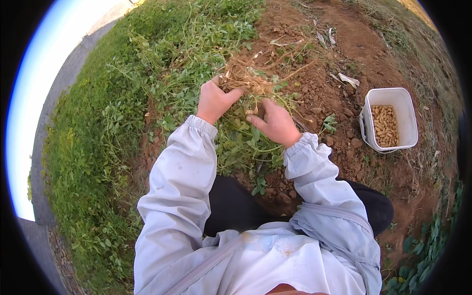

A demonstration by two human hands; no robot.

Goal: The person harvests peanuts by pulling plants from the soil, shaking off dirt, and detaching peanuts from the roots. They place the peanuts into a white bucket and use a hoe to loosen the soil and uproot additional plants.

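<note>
My left hand (218, 99) is closed around the brown roots of an uprooted peanut plant (254, 83), thumb across the root mass. Just below and to the right, my right hand (274, 121) has its thumb and fingers at a pale peanut pod (251, 111) beneath the roots; whether they grip it is hard to tell. The plant's green leaves and stems hang down between my forearms. To the right, a white plastic bucket (408, 121) stands on the soil, with many unshelled peanuts (385, 125) inside.
Dense green peanut plants (110, 121) cover the ground on the left. Reddish soil with clods (313, 84) lies ahead and right, with dry husks (349, 80) on it. Broad-leaved plants (420, 261) grow at the lower right. A grey wall or paved strip curves along the far left.
</note>
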